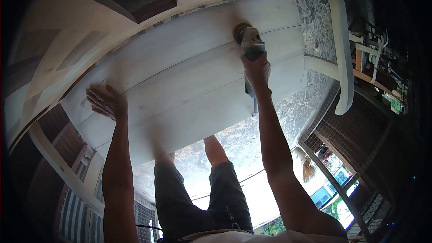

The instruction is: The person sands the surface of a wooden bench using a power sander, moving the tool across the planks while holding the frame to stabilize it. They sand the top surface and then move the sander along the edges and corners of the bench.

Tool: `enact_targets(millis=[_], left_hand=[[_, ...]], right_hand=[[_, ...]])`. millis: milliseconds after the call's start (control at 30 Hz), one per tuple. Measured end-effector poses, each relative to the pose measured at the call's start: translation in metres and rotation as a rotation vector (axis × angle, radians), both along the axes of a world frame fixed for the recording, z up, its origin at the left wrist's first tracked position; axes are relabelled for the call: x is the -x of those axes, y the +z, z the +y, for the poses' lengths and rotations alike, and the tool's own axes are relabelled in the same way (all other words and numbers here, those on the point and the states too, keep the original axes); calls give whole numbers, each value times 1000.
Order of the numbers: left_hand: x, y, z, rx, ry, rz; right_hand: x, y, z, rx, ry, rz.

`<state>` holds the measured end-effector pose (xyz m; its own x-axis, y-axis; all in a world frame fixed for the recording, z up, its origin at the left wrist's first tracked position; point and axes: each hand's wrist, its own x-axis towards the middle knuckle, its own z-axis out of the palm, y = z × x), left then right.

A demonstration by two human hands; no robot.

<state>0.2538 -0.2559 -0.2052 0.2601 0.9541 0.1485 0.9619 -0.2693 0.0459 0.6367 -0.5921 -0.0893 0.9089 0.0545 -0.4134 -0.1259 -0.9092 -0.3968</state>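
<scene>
My right hand is wrapped round the body of an angle grinder. The grinder's round disc rests at the pale planked wooden seat, toward its far right part. At the seat's left end, my left hand lies with fingers spread on or just over the boards; it holds nothing. Long seams run between the boards. My right palm hides part of the grinder's body, and its rear end shows below the hand.
A curved wooden armrest stands on the right, another armrest on the left. Along the far side rises a wooden backrest. Below lies a mottled floor. Wooden furniture frames and a wire-mesh screen are at the right.
</scene>
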Motion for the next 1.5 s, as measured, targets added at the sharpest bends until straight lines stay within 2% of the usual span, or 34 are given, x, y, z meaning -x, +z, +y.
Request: enact_targets(millis=[67, 167, 200, 233, 300, 567, 700, 833, 967, 1033, 1200, 1300, 1433, 1500], left_hand=[[-2, 0, -1, 3, 7, 3], [0, -3, 0, 39, 39, 3], [1, -3, -1, 59, 56, 2], [1, -4, -1, 54, 51, 6], [2, -4, -1, 46, 42, 18], [0, -2, 0, 68, 40, -4], [2, -3, 0, 79, 53, -10], [0, -3, -1, 63, 36, -33], [2, -3, 1, 45, 27, -19], [2, -4, 1, 37, 30, -12], [3, -1, 1, 32, 8, 4], [2, -6, 0, -7, 6, -17], [-5, 5, -2, 29, 28, -55], [-4, 4, -2, 23, 31, -53]], right_hand=[[30, 4, 12, -77, 118, 57], [94, -2, 37, -39, 447, 140], [114, -11, 37, -137, 577, 63], [124, -11, 41, -136, 659, 96], [128, -11, 38, -178, 699, 40], [19, 2, -7, 59, 455, 46], [-23, 1, -24, 90, 391, -21], [-44, -3, -38, 91, 347, -96], [-38, -4, -32, 4, 119, -61], [-14, -3, -22, -4, 143, -18], [76, -1, -7, -129, 607, 50], [97, -4, -18, -167, 687, 29], [75, 5, -41, 14, 340, 29], [63, 0, -56, -23, 126, -14]])
